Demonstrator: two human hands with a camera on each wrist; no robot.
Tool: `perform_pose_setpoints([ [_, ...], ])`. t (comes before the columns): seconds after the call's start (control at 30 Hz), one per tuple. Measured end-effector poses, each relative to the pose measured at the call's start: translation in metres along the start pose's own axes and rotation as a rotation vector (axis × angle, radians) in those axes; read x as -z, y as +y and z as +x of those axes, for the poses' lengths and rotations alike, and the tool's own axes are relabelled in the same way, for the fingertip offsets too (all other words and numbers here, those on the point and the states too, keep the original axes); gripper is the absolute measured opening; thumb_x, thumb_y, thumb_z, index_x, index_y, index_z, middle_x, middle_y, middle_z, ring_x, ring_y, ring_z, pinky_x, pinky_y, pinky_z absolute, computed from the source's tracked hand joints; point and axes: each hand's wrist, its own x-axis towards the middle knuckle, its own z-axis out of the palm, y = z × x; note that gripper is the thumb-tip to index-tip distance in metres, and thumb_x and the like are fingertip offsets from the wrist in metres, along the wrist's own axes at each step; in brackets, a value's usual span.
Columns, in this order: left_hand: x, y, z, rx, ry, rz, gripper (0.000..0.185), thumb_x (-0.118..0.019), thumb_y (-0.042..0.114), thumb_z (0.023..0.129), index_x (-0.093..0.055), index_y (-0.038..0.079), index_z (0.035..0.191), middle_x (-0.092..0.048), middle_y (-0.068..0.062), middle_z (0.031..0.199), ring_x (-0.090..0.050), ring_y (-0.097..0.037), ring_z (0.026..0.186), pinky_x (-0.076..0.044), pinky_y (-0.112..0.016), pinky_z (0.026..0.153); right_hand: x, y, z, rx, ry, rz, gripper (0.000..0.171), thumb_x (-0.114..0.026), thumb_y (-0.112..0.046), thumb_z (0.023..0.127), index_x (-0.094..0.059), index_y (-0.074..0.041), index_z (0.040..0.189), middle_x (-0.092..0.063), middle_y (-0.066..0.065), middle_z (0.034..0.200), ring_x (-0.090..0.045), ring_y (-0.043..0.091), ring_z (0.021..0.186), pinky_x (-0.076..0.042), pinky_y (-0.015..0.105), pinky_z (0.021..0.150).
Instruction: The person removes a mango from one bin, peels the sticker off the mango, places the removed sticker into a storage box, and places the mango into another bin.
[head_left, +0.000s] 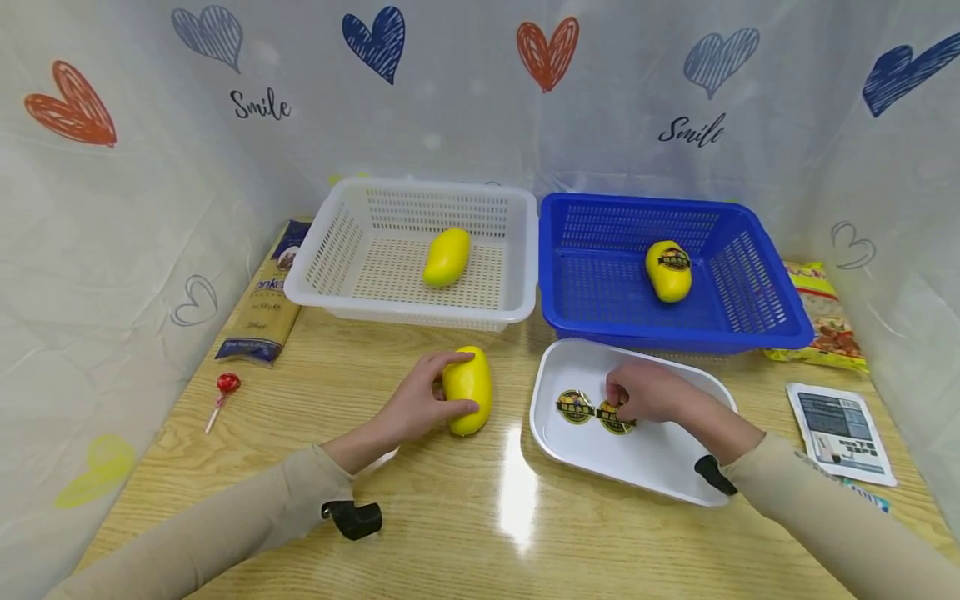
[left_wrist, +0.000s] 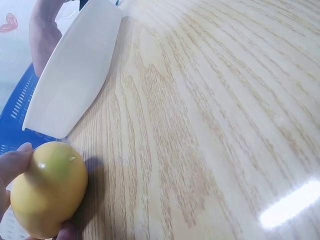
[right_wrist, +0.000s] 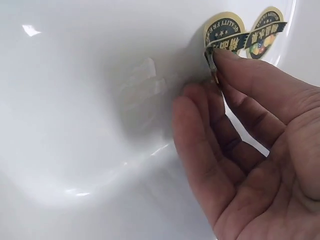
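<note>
My left hand (head_left: 429, 400) grips a yellow mango (head_left: 468, 393) on the table, thumb on the near side and fingers at the far end. In the left wrist view that mango (left_wrist: 50, 190) shows a greenish top. Inside the white tray (head_left: 645, 467), my right hand (head_left: 652, 390) pinches a round black-and-gold sticker (head_left: 617, 418) between thumb and fingertips. Another such sticker (head_left: 575, 407) lies to its left. The right wrist view shows the pinched sticker (right_wrist: 224, 29) bent up at its edge by the thumb, beside the other sticker (right_wrist: 267, 31).
A white basket (head_left: 408, 312) holds a plain mango (head_left: 447, 257); a blue basket (head_left: 675, 340) holds a mango with a sticker (head_left: 669, 272). At left are a pasta bag (head_left: 262, 304) and a lollipop (head_left: 228, 383); at right, a yellow snack bag (head_left: 825, 321) and a white packet (head_left: 842, 432).
</note>
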Motion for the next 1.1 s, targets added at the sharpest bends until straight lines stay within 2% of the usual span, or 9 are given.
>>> perform_pose_setpoints([
  [0.2,0.001,0.0,0.0,-0.007,0.001,0.007,0.068,-0.081,0.023,0.082,-0.05,0.016,0.142,-0.039,-0.015,0.143,-0.051,-0.028,0.117,-0.05,-0.04,0.093,-0.001,-0.004,-0.002,-0.034,0.005,-0.107,0.023,-0.07,-0.002,0.074,-0.056,-0.017,0.064,-0.047,-0.009,0.062,-0.043,0.011,0.061,-0.037,0.026,0.057],
  [0.3,0.001,0.0,0.0,-0.006,0.004,0.012,0.068,-0.082,0.023,0.081,-0.05,0.016,0.142,-0.039,-0.014,0.143,-0.051,-0.028,0.117,-0.05,-0.04,0.093,-0.002,-0.003,-0.001,-0.009,0.016,-0.094,0.023,-0.069,0.001,0.073,-0.057,-0.016,0.065,-0.047,-0.009,0.062,-0.042,0.01,0.061,-0.036,0.025,0.057],
  [0.47,0.001,0.0,0.0,-0.003,-0.003,0.004,0.068,-0.082,0.023,0.082,-0.05,0.017,0.142,-0.039,-0.013,0.143,-0.051,-0.028,0.116,-0.05,-0.039,0.093,-0.003,0.006,0.002,0.12,-0.004,0.038,0.021,-0.071,0.004,0.068,-0.062,-0.014,0.074,-0.052,-0.011,0.066,-0.044,0.003,0.063,-0.039,0.022,0.059],
  [0.57,0.001,0.001,0.0,-0.005,-0.004,0.003,0.068,-0.082,0.023,0.081,-0.05,0.017,0.142,-0.04,-0.013,0.143,-0.051,-0.028,0.116,-0.05,-0.04,0.093,-0.002,0.01,0.003,0.151,-0.05,0.141,0.022,-0.071,0.005,0.068,-0.064,-0.012,0.08,-0.055,-0.009,0.071,-0.046,0.003,0.066,-0.041,0.021,0.06],
  [0.83,0.001,0.001,-0.001,0.004,0.0,0.017,0.068,-0.082,0.023,0.081,-0.05,0.018,0.142,-0.039,-0.014,0.143,-0.05,-0.028,0.118,-0.049,-0.041,0.095,0.004,0.019,0.0,0.152,-0.204,0.394,0.024,-0.069,0.005,0.08,-0.068,-0.001,0.103,-0.067,0.002,0.092,-0.06,0.015,0.084,-0.053,0.024,0.075],
  [1.0,0.0,0.0,-0.001,0.005,0.003,0.011,0.068,-0.081,0.023,0.082,-0.05,0.017,0.142,-0.038,-0.015,0.143,-0.049,-0.03,0.122,-0.049,-0.041,0.096,0.013,0.019,-0.004,0.134,-0.263,0.424,0.026,-0.069,-0.001,0.085,-0.067,0.0,0.11,-0.068,0.004,0.101,-0.063,0.018,0.093,-0.053,0.026,0.081],
  [1.1,0.0,0.001,-0.001,0.007,0.003,0.01,0.068,-0.081,0.022,0.082,-0.05,0.017,0.142,-0.038,-0.015,0.144,-0.049,-0.03,0.122,-0.049,-0.041,0.095,0.022,0.015,-0.009,0.121,-0.26,0.438,0.024,-0.067,-0.006,0.09,-0.066,-0.001,0.114,-0.068,0.007,0.106,-0.063,0.021,0.099,-0.053,0.026,0.082],
])
